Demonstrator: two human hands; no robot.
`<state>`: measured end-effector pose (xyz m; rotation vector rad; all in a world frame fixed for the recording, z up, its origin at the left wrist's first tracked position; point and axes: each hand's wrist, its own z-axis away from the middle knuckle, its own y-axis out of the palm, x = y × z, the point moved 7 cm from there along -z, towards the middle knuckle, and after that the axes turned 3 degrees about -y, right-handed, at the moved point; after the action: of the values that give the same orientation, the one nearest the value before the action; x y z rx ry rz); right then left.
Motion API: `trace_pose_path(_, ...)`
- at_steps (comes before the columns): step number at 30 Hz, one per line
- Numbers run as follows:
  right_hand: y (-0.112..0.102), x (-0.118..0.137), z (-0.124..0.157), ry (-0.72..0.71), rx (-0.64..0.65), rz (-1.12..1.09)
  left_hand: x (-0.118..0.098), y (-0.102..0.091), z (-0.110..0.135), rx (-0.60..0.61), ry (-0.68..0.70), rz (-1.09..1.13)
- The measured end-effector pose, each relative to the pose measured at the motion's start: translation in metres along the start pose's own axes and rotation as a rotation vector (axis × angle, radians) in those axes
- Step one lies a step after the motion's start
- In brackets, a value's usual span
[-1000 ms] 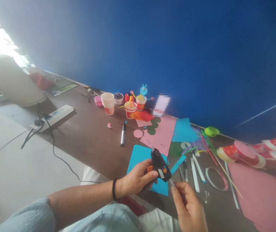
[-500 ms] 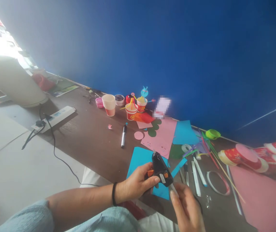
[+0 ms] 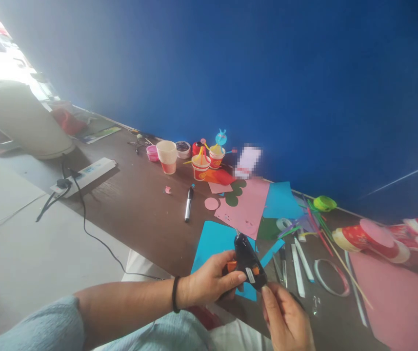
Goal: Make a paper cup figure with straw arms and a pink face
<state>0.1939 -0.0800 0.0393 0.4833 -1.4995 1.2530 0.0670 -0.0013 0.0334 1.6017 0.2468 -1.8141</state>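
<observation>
My left hand (image 3: 212, 280) is wrapped round a black hot glue gun (image 3: 247, 258) with an orange trigger, its metal nozzle pointing up and away from me. At the gun's rear end, the fingers of my right hand (image 3: 285, 312) are closed in a pinch. They grip the end of a glue stick, which is almost wholly hidden by the fingertips and the gun. Under the gun lies a sheet of blue paper (image 3: 212, 241), partly covered by my left hand. A narrow blue paper strip (image 3: 272, 251) sits just beyond the gun.
A black marker (image 3: 189, 204), pink paper (image 3: 241, 209) and paper cups (image 3: 167, 157) stand or lie farther back. White pens (image 3: 297, 270) and a roll of tape (image 3: 331, 278) are on the right. At left a power strip (image 3: 84, 176) has a black cord running towards me.
The right hand's fingers have come up against the gun's rear, and the glue stick that showed there has slid in. The gun has shifted slightly right in view.
</observation>
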Motion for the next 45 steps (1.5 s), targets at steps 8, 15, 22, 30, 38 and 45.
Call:
trace_pose_path(8,-0.001,0.0,0.001,0.033,-0.019,-0.084,-0.001,0.001,0.0,0.0,0.008,0.012)
trace_pose_path(15,0.0,0.001,0.004,0.071,-0.053,-0.175,-0.004,-0.003,-0.003,-0.068,0.061,0.078)
trace_pose_path(22,-0.001,-0.001,0.007,0.048,-0.132,-0.137,-0.002,0.001,-0.004,-0.055,0.034,0.086)
trace_pose_path(30,-0.002,-0.005,0.004,-0.016,-0.077,-0.017,0.004,0.003,-0.005,-0.028,0.02,0.092)
trace_pose_path(38,0.0,-0.007,0.005,0.002,-0.056,-0.043,0.006,0.004,-0.005,-0.004,0.017,0.087)
trace_pose_path(45,0.0,-0.003,0.005,0.012,-0.085,-0.076,0.005,0.006,-0.003,0.004,-0.004,0.104)
